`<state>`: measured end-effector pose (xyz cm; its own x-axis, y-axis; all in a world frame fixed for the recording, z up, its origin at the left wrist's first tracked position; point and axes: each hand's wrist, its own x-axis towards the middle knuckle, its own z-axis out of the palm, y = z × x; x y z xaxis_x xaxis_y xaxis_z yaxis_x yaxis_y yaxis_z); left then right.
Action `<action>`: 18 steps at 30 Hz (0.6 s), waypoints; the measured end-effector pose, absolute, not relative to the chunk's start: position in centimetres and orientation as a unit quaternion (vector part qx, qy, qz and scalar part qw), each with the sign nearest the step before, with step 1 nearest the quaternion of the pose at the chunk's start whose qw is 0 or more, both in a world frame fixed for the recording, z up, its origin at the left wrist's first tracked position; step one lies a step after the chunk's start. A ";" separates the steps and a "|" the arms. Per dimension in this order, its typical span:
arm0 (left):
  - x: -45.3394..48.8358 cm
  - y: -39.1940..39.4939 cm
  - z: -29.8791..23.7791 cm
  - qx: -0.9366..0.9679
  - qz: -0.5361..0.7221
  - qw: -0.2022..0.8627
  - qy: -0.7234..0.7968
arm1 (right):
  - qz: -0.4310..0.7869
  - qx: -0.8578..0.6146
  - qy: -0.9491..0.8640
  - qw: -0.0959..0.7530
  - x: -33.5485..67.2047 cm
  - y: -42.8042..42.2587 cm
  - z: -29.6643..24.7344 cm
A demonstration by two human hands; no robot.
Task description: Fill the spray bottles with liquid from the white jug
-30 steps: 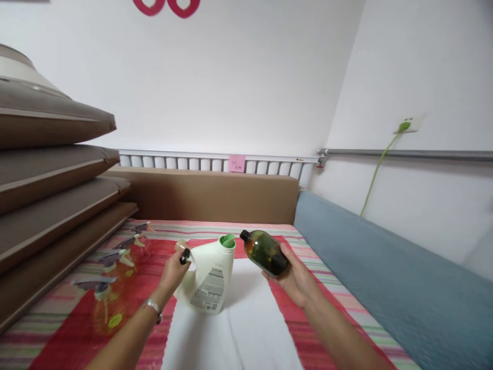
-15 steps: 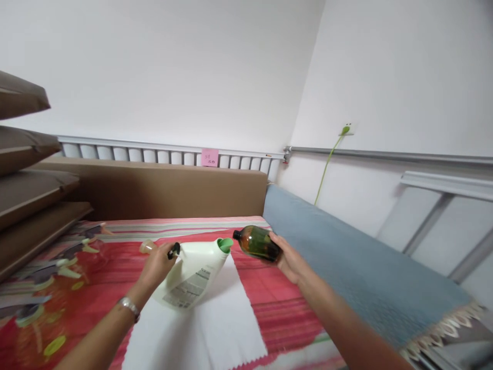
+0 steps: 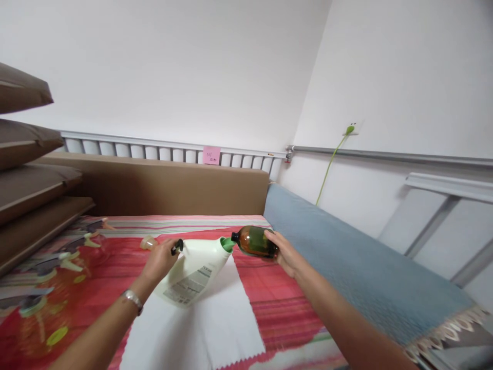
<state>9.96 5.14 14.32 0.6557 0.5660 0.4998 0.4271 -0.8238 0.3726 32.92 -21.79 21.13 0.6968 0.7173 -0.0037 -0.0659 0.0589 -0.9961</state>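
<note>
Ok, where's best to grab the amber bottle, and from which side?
Around its wide body near the base, from the right. The amber bottle lies nearly level with its neck pointing left at the green spout of the white jug, so that end should stay free. The right hand grips it there.

The white jug (image 3: 192, 275) leans further to the right in the left hand (image 3: 159, 259) than a second ago. The right hand (image 3: 287, 254) now holds the brown bottle (image 3: 254, 241) lower and flatter, its mouth meeting the green spout (image 3: 227, 244).
</note>
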 end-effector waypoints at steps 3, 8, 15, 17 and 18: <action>9.9 5.0 14.3 0.902 0.304 0.126 0.280 | 0.279 -0.636 -0.269 0.667 33.0 -21.9 21.6; 9.9 4.8 14.5 0.901 0.301 0.134 0.283 | 0.261 -0.659 -0.283 0.646 33.0 -22.0 22.5; 9.9 4.5 14.7 0.899 0.299 0.140 0.289 | 0.222 -0.702 -0.288 0.613 33.2 -21.7 23.3; 9.9 4.4 14.7 0.899 0.298 0.141 0.289 | 0.218 -0.707 -0.295 0.604 33.1 -21.7 23.6; 9.9 4.4 14.7 0.899 0.298 0.142 0.287 | 0.216 -0.709 -0.298 0.601 33.1 -21.7 23.7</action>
<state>9.88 4.42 14.72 0.6573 0.6013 0.4543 0.4326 -0.7947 0.4258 33.07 -21.69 23.75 0.7293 0.6822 0.0523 0.1635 -0.0995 -0.9815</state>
